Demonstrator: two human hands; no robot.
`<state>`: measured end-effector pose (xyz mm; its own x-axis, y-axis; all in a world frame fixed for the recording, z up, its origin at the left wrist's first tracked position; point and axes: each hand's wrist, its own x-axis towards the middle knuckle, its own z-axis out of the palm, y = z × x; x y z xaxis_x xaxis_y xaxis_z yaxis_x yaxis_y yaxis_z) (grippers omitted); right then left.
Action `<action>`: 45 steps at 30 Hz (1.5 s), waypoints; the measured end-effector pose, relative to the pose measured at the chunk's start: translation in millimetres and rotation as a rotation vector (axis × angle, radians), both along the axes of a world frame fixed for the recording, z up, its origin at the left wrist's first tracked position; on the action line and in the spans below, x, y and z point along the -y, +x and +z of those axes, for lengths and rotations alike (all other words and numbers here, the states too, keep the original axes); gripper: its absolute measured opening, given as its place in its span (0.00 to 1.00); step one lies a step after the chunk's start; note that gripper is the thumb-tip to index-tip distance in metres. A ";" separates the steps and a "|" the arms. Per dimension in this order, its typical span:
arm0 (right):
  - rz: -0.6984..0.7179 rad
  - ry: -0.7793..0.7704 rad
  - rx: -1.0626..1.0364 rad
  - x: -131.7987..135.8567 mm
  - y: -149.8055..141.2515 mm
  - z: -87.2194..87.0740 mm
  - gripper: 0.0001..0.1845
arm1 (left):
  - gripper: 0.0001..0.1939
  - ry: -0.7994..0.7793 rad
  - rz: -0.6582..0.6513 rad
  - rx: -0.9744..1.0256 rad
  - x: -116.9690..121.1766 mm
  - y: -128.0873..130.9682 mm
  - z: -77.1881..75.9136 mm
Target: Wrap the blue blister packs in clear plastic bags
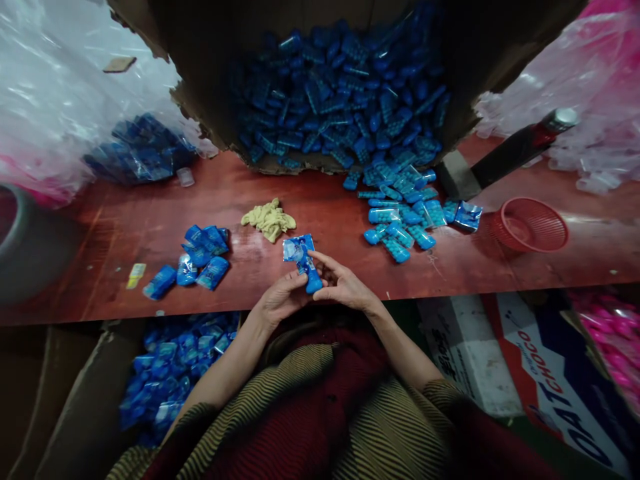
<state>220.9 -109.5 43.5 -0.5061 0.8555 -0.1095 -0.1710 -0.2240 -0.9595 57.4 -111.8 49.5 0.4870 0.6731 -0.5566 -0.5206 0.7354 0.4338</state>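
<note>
Both my hands meet at the near edge of the red-brown table (320, 267). My left hand (281, 301) and my right hand (341, 285) together hold a small blue plastic piece in a clear bag (303, 259), fingers pinched around it. A few bagged blue pieces (200, 261) lie in a small pile to the left of my hands. Loose blue pieces (400, 220) spill out of a tipped cardboard box (330, 87) at the back right.
A yellowish crumpled glove (269, 219) lies just beyond my hands. A red mesh basket (530, 224) and a dark bottle (520, 143) sit at the right. A box of bagged blue pieces (175, 367) stands below the table's left. Plastic sacks flank both sides.
</note>
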 end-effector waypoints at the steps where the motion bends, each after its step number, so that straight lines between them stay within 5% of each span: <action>1: 0.003 0.004 0.003 0.1 0.5 -0.5 0.41 | 0.07 -0.008 0.004 -0.003 0.8 0.6 0.0; 18: 0.018 0.016 0.059 3.5 6.6 -2.5 0.38 | 0.14 0.054 0.089 0.083 18.5 17.2 -0.9; 37: 0.091 0.018 0.046 -2.1 13.9 -3.8 0.40 | 0.16 0.148 -0.022 0.015 13.7 13.7 1.3; 45: -0.032 0.164 0.242 0.5 9.5 -9.0 0.33 | 0.14 0.181 0.043 0.026 19.8 20.2 2.1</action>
